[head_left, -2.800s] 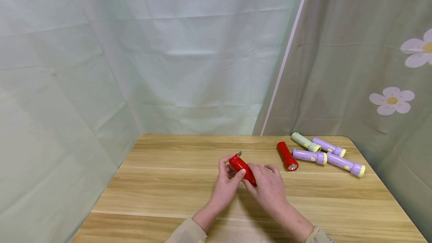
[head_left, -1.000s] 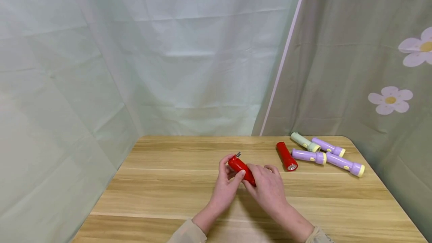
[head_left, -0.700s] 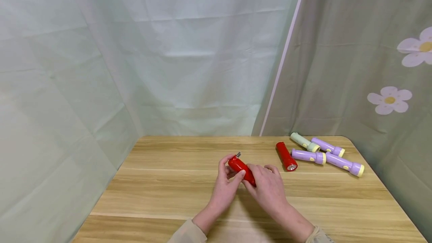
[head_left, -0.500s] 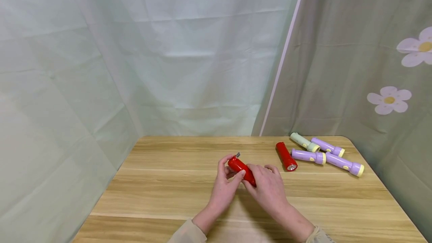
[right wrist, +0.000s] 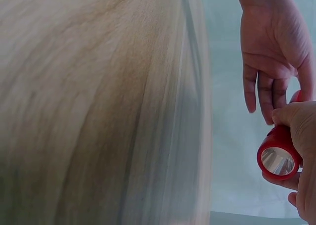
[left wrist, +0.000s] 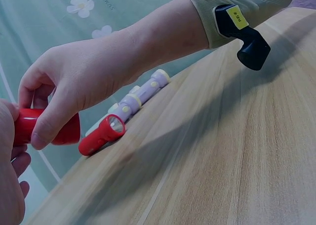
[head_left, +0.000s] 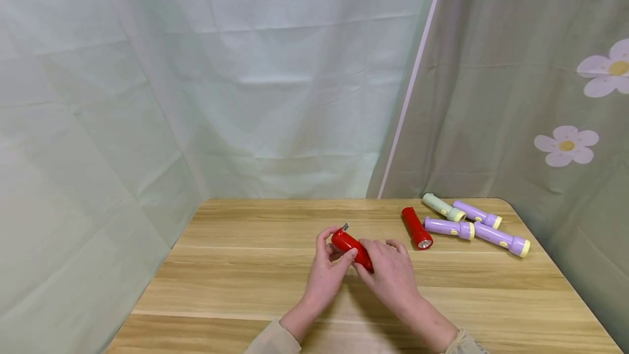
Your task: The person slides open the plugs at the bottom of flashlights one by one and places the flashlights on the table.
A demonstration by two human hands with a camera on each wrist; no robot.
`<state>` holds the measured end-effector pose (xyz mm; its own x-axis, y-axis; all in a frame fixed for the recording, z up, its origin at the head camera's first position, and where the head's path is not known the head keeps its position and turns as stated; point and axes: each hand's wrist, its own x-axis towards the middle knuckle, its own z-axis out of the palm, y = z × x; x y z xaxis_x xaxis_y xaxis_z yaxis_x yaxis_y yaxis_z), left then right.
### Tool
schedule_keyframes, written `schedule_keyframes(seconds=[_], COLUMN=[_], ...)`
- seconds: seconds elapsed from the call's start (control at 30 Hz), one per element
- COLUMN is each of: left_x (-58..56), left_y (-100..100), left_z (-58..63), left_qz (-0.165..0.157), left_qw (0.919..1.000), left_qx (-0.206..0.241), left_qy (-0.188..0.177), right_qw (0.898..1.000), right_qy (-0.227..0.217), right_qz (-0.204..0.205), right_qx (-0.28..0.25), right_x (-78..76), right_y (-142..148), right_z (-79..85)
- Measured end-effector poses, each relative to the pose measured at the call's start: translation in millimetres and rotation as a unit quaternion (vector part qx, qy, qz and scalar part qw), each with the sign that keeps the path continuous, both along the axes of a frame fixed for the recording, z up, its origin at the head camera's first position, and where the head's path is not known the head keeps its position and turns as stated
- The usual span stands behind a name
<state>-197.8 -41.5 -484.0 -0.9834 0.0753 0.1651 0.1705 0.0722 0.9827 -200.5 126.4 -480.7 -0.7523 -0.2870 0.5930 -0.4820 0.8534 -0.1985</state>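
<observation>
Between both hands, over the table, I hold a red flashlight (head_left: 346,242). My left hand (head_left: 324,276) grips its tail end, thumb along the near side and index finger at the tip. A small grey metal piece (head_left: 345,226), like folding plug prongs, sticks out of that tip. My right hand (head_left: 391,273) holds the head end, fingers curled over the top. The right wrist view shows the flashlight's clear lens (right wrist: 277,161) just below the right fingers. In the left wrist view, the right thumb (left wrist: 48,128) presses along the red barrel.
On the wooden table (head_left: 236,277), a second red flashlight (head_left: 416,228) lies right of the hands. Beyond it are a pale green flashlight (head_left: 439,204) and purple flashlights (head_left: 444,226), lying close together. Curtains (head_left: 295,97) hang behind and at both sides.
The metal piece at the tail end stands a little steeper than before, and the left index fingertip has shifted slightly with it. Both hands keep their grip; the other flashlights stay put.
</observation>
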Motion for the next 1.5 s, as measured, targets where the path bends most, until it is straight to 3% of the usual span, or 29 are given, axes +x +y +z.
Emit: schedule_keyframes(seconds=[0.93, 1.5], left_x=[0.5, 1.2], left_y=[-0.7, -0.1], left_z=[-2.5, -2.7], left_qz=[0.002, 0.006], left_qw=[1.0, 0.9999], left_qx=[0.001, 0.006], left_qy=[0.006, -0.014], right_qw=[1.0, 1.0], right_qy=[0.014, 0.013], right_qz=[0.002, 0.004], right_qx=[0.01, 0.011], right_x=[-0.6, -0.2], right_y=[2.4, 1.0], right_z=[-1.1, -0.1])
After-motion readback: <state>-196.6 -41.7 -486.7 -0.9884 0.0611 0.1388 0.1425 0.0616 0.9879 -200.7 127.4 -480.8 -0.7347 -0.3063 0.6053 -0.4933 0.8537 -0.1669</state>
